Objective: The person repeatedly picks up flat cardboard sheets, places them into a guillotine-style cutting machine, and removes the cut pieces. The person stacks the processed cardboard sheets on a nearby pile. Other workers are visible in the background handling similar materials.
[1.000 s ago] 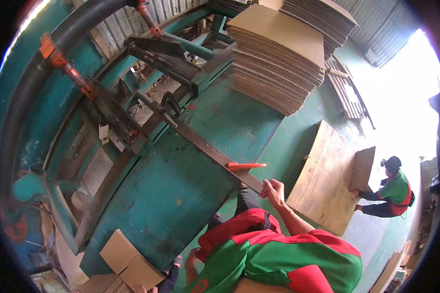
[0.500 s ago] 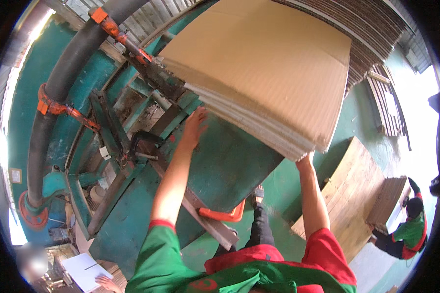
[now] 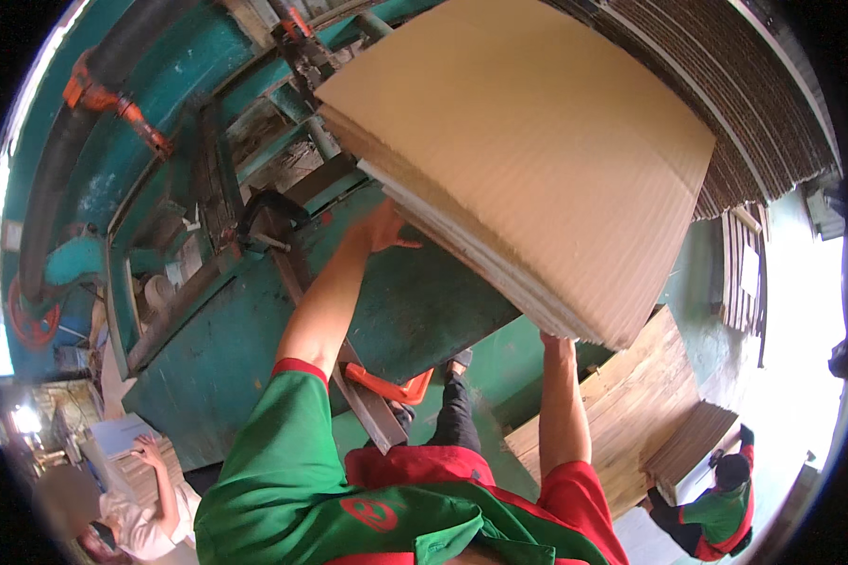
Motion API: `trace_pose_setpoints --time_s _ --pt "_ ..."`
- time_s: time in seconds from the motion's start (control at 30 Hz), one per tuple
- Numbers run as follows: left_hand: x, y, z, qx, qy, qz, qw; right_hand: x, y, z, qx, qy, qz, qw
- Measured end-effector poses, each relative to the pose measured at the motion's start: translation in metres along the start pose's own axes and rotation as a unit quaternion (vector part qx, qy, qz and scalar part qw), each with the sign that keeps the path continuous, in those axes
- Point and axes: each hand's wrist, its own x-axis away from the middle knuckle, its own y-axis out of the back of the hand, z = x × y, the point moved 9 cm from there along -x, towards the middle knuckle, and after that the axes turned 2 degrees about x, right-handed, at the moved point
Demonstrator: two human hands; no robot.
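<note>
Keep the cardboard sheets (image 3: 528,160) aligned over the far end of the surface (image 3: 424,306); support the near edge evenly, hands apart; right hand (image 3: 558,347) at its right, grip hidden; left hand (image 3: 383,226) at its left, too blurred to tell.

From my end I count two bare hands, a left hand (image 3: 379,229) and a right hand (image 3: 557,347); one near stack of cardboard (image 3: 528,151), at least one more stack behind it (image 3: 702,94), and one smaller stack (image 3: 690,441); one green table (image 3: 207,344), one wooden platform (image 3: 631,377), one orange tool (image 3: 386,385), one black clamp (image 3: 271,201), and two other people, one lower left (image 3: 165,513), one lower right (image 3: 721,513)
</note>
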Motion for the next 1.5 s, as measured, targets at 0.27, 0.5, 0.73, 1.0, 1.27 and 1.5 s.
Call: trace_pose_setpoints --time_s 0.27,0.5,0.73,1.0,1.27,1.5 --pt "0.125 0.076 0.056 -0.173 -0.043 -0.045 0.983 0.106 0.023 -0.085 0.020 -0.086 0.004 0.996" --pt "0.202 0.128 0.071 -0.126 -0.003 -0.066 0.990 0.144 -0.016 -0.153 0.047 -0.145 0.030 0.988" --pt "0.267 0.153 -0.002 -0.011 -0.140 -0.256 0.956 0.149 -0.046 -0.187 0.076 -0.162 0.047 0.983" --pt "0.352 0.034 -0.189 0.000 -0.380 0.029 0.925 0.150 -0.036 -0.157 0.110 -0.081 -0.004 0.991" --pt "0.334 0.035 -0.154 -0.019 -0.229 -0.039 0.972 0.274 -0.143 0.074 0.095 0.349 0.051 0.931" --pt "0.330 0.030 -0.139 -0.043 -0.291 -0.098 0.951 0.340 -0.243 0.106 -0.026 0.114 0.171 0.978"
